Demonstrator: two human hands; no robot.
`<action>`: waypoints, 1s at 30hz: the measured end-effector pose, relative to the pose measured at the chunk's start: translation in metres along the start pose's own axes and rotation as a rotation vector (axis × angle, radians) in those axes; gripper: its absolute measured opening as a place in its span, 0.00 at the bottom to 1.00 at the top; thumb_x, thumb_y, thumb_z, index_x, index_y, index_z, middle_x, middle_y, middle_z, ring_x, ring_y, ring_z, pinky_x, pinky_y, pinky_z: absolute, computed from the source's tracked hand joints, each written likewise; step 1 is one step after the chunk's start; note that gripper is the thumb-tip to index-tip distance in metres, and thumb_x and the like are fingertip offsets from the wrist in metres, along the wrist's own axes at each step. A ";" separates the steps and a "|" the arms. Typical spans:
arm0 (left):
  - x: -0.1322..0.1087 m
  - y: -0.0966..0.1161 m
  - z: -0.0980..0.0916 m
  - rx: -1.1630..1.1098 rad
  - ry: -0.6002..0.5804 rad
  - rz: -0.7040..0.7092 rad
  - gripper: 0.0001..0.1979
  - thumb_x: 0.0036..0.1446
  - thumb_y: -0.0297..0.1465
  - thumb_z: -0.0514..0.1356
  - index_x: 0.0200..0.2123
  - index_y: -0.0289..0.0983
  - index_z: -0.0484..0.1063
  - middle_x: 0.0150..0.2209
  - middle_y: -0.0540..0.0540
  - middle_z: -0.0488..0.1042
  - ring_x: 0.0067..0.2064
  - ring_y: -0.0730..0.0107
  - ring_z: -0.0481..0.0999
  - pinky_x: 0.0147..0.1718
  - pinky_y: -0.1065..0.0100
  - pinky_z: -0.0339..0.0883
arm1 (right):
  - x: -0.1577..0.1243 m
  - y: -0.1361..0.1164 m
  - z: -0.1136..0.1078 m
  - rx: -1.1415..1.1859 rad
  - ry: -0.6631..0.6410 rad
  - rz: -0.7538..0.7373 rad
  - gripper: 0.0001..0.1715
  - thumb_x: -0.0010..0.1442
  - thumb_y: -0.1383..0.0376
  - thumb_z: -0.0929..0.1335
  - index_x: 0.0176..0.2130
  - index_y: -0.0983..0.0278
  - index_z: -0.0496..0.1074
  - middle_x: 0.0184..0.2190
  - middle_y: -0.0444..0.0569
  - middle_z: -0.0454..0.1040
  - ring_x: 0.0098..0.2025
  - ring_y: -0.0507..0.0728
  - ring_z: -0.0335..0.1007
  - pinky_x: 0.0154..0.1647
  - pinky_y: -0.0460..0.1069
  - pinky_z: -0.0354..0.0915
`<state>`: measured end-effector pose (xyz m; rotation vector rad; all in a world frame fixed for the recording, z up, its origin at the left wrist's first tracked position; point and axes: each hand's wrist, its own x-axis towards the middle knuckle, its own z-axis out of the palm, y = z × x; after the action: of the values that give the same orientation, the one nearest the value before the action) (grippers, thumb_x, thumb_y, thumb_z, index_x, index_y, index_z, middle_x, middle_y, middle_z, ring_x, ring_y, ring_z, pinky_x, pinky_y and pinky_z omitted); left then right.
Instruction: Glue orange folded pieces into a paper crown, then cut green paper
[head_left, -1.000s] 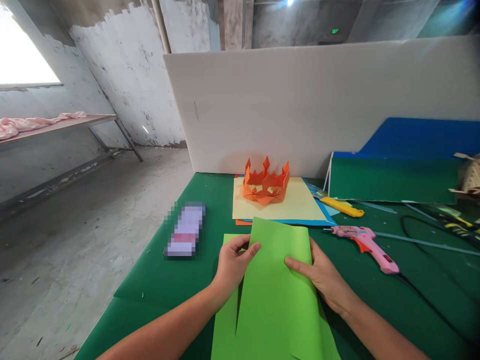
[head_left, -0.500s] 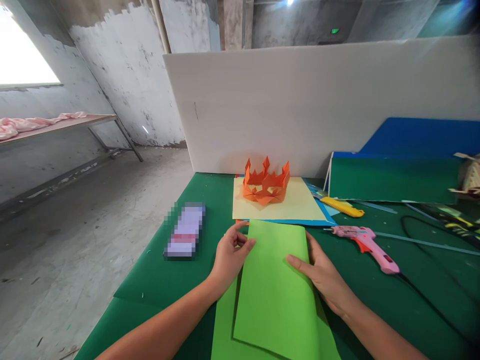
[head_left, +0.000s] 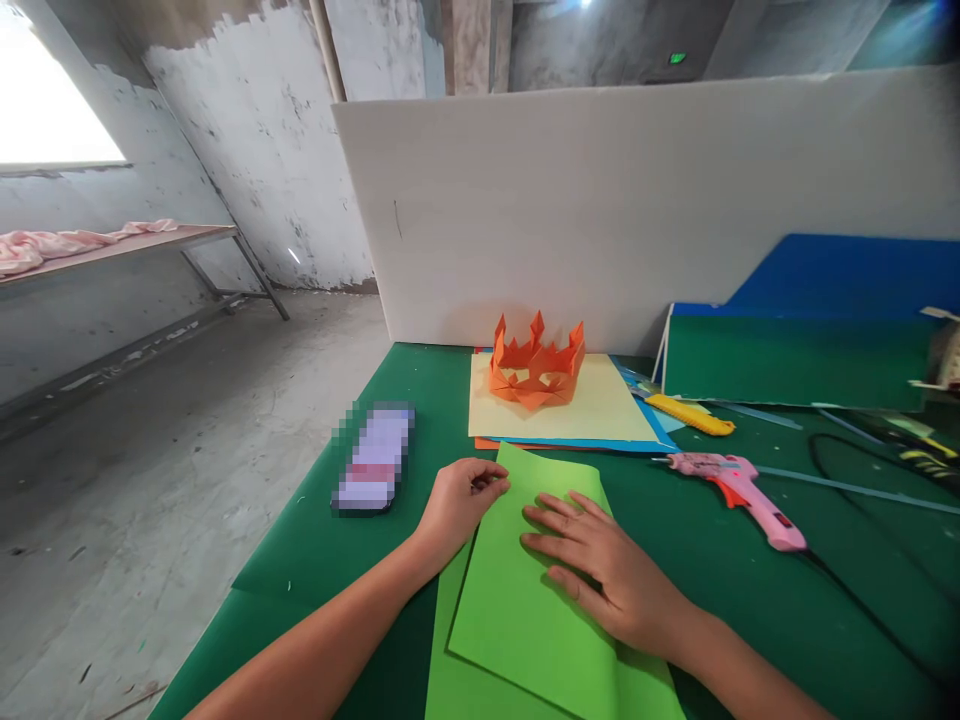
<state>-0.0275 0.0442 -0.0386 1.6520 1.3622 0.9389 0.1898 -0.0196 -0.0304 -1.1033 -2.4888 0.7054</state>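
Note:
A folded sheet of bright green paper (head_left: 517, 620) lies on top of another green sheet (head_left: 448, 690) at the front of the table. My left hand (head_left: 465, 505) pinches the upper left edge of the folded paper between thumb and fingers. Flat across its right half rests my right hand (head_left: 600, 565), fingers spread, palm down, gripping nothing. Just beyond the green paper, an orange paper crown (head_left: 536, 370) stands on a stack of coloured sheets, the top one pale yellow (head_left: 495, 415).
A phone (head_left: 375, 460), blurred out, lies left of my hands. To the right are a pink glue gun (head_left: 750, 490) with a black cord and a yellow utility knife (head_left: 694, 415). A white board (head_left: 570, 200) stands along the back, with green and blue boards (head_left: 787, 355) at right.
My right hand has gone from holding the folded paper's right edge to lying flat on top of it. The fold's right side now sits lower. My left hand keeps its pinch.

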 end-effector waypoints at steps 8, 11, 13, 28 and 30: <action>0.002 0.001 -0.007 0.068 -0.060 -0.025 0.10 0.56 0.34 0.59 0.35 0.38 0.80 0.38 0.47 0.82 0.40 0.62 0.79 0.39 0.67 0.69 | -0.001 0.010 0.005 -0.091 -0.060 -0.021 0.25 0.68 0.55 0.59 0.62 0.50 0.62 0.66 0.45 0.57 0.68 0.62 0.48 0.66 0.67 0.45; 0.005 0.000 -0.011 0.058 -0.093 -0.091 0.09 0.54 0.33 0.60 0.35 0.37 0.79 0.33 0.47 0.81 0.34 0.65 0.78 0.33 0.68 0.69 | -0.001 0.010 0.005 -0.114 -0.073 -0.024 0.25 0.68 0.55 0.58 0.63 0.50 0.61 0.66 0.44 0.56 0.68 0.62 0.47 0.66 0.67 0.45; 0.006 -0.001 -0.014 -0.013 -0.106 -0.136 0.09 0.52 0.32 0.61 0.35 0.36 0.78 0.28 0.48 0.78 0.28 0.69 0.75 0.29 0.69 0.69 | 0.000 0.010 0.005 -0.127 -0.079 -0.023 0.25 0.69 0.55 0.58 0.63 0.50 0.59 0.67 0.43 0.55 0.68 0.61 0.47 0.66 0.67 0.45; -0.016 -0.010 -0.025 -0.119 -0.206 -0.260 0.11 0.46 0.35 0.66 0.32 0.35 0.74 0.27 0.47 0.75 0.27 0.70 0.74 0.26 0.70 0.68 | -0.001 0.011 0.008 -0.153 -0.055 -0.045 0.26 0.68 0.56 0.58 0.64 0.51 0.58 0.66 0.44 0.56 0.68 0.61 0.48 0.66 0.66 0.47; -0.015 -0.009 -0.026 -0.107 -0.215 -0.251 0.12 0.45 0.35 0.66 0.32 0.35 0.74 0.27 0.47 0.75 0.28 0.69 0.75 0.26 0.70 0.68 | -0.001 0.011 0.008 -0.153 -0.052 -0.044 0.25 0.68 0.56 0.58 0.63 0.51 0.60 0.66 0.44 0.56 0.68 0.61 0.49 0.66 0.66 0.47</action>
<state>-0.0569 0.0329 -0.0373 1.4177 1.3116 0.6560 0.1933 -0.0167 -0.0431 -1.0914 -2.6396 0.5458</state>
